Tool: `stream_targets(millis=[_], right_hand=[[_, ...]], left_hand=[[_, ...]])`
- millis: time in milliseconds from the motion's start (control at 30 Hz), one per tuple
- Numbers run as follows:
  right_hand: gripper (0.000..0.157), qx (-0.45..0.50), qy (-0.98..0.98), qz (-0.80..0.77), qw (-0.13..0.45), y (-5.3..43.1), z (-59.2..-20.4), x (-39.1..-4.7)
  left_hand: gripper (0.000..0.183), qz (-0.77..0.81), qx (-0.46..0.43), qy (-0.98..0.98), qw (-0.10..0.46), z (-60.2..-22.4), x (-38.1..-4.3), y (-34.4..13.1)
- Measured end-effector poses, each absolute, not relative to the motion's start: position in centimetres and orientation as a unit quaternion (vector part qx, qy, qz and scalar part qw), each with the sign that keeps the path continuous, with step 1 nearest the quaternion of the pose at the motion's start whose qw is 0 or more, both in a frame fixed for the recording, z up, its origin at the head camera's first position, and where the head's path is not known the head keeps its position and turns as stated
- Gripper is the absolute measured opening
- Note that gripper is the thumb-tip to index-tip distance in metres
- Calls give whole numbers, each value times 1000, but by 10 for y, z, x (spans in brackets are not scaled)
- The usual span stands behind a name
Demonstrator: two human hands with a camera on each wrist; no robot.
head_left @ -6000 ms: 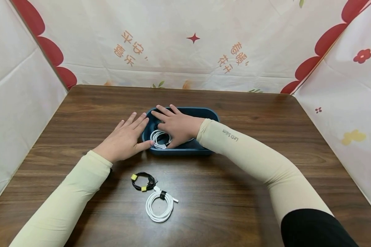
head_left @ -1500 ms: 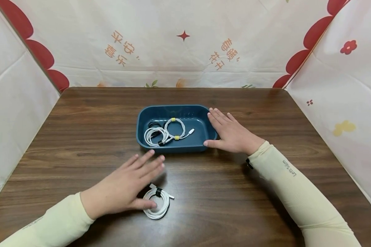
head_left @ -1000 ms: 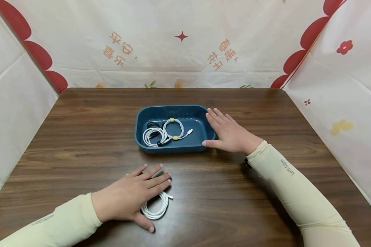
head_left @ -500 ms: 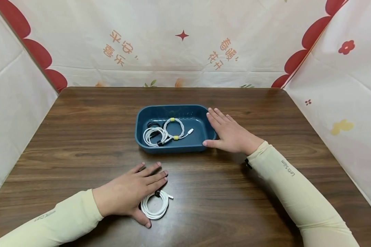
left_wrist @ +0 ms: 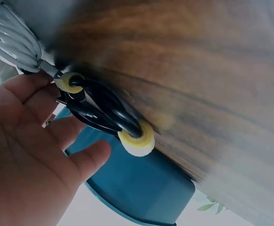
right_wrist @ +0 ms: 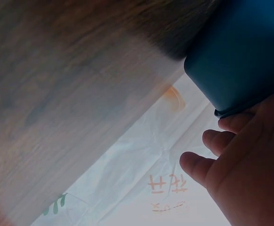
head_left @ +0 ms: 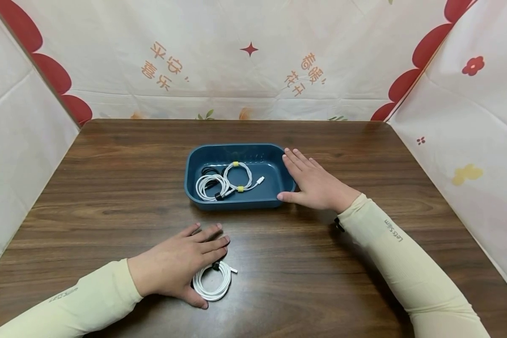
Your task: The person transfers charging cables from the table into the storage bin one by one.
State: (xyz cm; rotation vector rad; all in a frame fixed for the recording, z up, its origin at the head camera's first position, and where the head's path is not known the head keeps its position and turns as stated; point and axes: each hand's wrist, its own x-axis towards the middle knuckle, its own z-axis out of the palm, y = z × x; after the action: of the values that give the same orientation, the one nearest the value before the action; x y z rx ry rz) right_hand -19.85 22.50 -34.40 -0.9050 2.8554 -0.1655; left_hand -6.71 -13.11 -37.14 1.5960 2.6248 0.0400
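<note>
My left hand (head_left: pixel 177 265) is spread low over the table, beside a coiled white cable (head_left: pixel 226 282) with a black strap. Under its fingers lies a coiled black cable (left_wrist: pixel 103 106) with yellow ties, hidden in the head view. The left wrist view shows these fingers spread beside the black cable, not curled round it. At the right end of a blue plastic box (head_left: pixel 245 205), my right hand (head_left: pixel 317 183) rests against the rim with fingers extended. Inside the box are a white cable (head_left: pixel 200 190), another white cable with yellow ties (head_left: pixel 250 176) and a black cable (head_left: pixel 209 169).
The wooden table (head_left: pixel 110 188) runs back to a printed white cloth (head_left: pixel 219 56). More white cloth (head_left: pixel 456 112) hangs along the sides.
Six seconds ago my right hand was in the box and my left at its left end. My right hand now rests at the right end; my left has come down over the black cable.
</note>
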Motion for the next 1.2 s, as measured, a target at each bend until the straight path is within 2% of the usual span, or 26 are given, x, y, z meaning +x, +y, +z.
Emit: stream_targets(millis=[267,1000,1200], right_hand=[[105,-299,950,-57,74,225,-344,-198],[105,-299,950,-49,76,224,-344,-198],[103,-295,951,-53,79,224,-344,-198]], left_hand=[[87,19,534,845,28,-370,-67,-129],[87,38,546,837,14,-367,-64,-127],[87,39,550,835,-10,-364,-65,-129]])
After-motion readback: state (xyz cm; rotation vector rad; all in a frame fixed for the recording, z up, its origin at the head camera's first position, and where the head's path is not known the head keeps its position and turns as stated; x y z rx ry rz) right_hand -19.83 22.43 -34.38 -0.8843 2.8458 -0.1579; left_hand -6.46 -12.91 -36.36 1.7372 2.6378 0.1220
